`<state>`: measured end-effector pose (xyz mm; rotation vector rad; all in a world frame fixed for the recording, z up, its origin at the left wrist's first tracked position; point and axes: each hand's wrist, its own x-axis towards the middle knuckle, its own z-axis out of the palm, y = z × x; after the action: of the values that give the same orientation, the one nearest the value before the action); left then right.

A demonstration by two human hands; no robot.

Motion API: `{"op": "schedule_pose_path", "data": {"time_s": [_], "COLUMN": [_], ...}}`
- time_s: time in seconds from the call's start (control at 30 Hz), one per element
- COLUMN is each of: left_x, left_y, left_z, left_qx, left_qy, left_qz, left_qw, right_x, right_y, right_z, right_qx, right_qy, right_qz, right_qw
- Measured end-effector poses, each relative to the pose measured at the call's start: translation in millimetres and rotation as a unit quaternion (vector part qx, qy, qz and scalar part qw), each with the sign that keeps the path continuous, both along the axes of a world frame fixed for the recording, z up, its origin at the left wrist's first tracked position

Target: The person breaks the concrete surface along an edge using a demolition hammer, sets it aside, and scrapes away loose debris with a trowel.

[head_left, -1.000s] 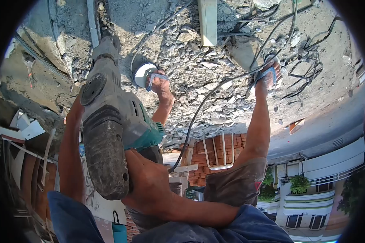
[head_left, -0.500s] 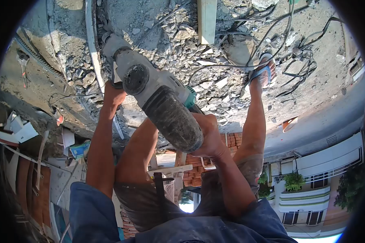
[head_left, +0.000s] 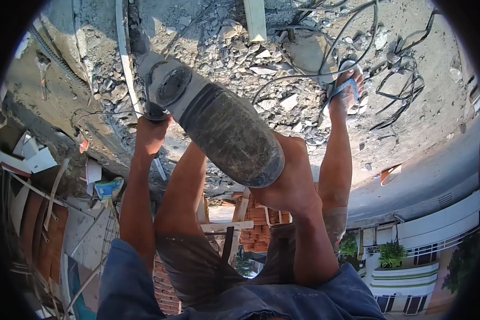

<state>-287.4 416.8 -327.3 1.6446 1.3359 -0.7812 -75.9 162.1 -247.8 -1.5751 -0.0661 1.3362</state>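
Observation:
A dusty grey demolition hammer (head_left: 229, 130) slants across the middle of the view, its rounded rear end toward me. Its bit is hidden behind the body. My left hand (head_left: 152, 132) is closed around the dark side handle (head_left: 156, 111) near the front of the tool. At the rear, my right hand (head_left: 288, 178) wraps the main grip, with its fingers mostly out of sight behind the housing. Broken concrete rubble (head_left: 282, 101) lies on the ground below the hammer.
A black cable (head_left: 298, 77) loops past my sandalled foot (head_left: 349, 90). Tangled wires (head_left: 402, 96) lie farther right. A pale wooden beam (head_left: 255, 21) and a long narrow strip (head_left: 124, 58) rest among the rubble. Stacked bricks (head_left: 258, 229) stand behind me.
The hammer's rear end has risen toward the camera, so it looks larger and more upright. My right hand has come up with it, while the left keeps hold of the side handle.

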Motion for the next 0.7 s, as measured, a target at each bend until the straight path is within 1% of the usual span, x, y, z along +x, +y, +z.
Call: {"op": "schedule_pose_path", "data": {"time_s": [0.07, 0.1, 0.13, 0.17, 0.2, 0.23, 0.27, 0.33, 0.37, 0.47, 0.53, 0.57, 0.6, 0.67, 0.7], "left_x": [-24, -18, -18, -21, -20, -18, -21, -33, -37, -35, -26, -18, -10, 1, 6], "left_y": [-19, -24, -16, -1, 10, 15, 20, 34, 42, 67, 90, 100, 112, 135, 143], "left_z": [12, 14, 15, 20, 26, 27, 24, 18, 15, 19, 29, 33, 35, 39, 39], "left_qx": [0.018, 0.061, 0.062, 0.049, 0.034, 0.044, 0.043, 0.026, 0.016, -0.039, -0.092, -0.116, -0.137, -0.168, -0.178], "left_qy": [-0.097, -0.105, -0.107, -0.097, -0.083, -0.083, -0.082, -0.028, -0.023, -0.021, -0.013, -0.01, -0.004, 0.01, 0.018], "left_qz": [0.081, 0.087, 0.088, -0.028, -0.145, -0.182, -0.183, -0.017, 0.02, 0.049, 0.076, 0.085, 0.088, 0.084, 0.079], "left_qw": [0.992, 0.989, 0.988, 0.994, 0.985, 0.979, 0.979, 0.999, 0.999, 0.998, 0.993, 0.99, 0.987, 0.982, 0.981], "right_x": [4, 2, -9, -19, -27, -31, -34, -37, -34, -31, -30, -36, -40, -45, -48], "right_y": [-2, 0, -1, -1, 2, 6, 10, 20, 29, 58, 84, 94, 105, 129, 141], "right_z": [19, 26, 31, 35, 39, 41, 42, 50, 57, 74, 85, 90, 95, 105, 106], "right_qx": [0.012, 0.021, 0.027, 0.032, 0.033, 0.034, 0.039, 0.039, 0.021, -0.019, -0.046, -0.051, -0.057, -0.07, -0.069], "right_qy": [-0.018, -0.02, -0.015, -0.01, -0.001, 0.001, 0.004, 0.01, 0.001, -0.005, 0.002, 0.027, 0.028, 0.102, 0.094], "right_qz": [0.013, 0.014, -0.001, -0.016, -0.046, -0.047, -0.064, -0.081, -0.072, -0.044, -0.059, -0.049, -0.049, -0.07, -0.081], "right_qw": [1.0, 0.999, 1.0, 0.999, 0.998, 0.998, 0.997, 0.996, 0.997, 0.999, 0.997, 0.997, 0.997, 0.99, 0.99]}}
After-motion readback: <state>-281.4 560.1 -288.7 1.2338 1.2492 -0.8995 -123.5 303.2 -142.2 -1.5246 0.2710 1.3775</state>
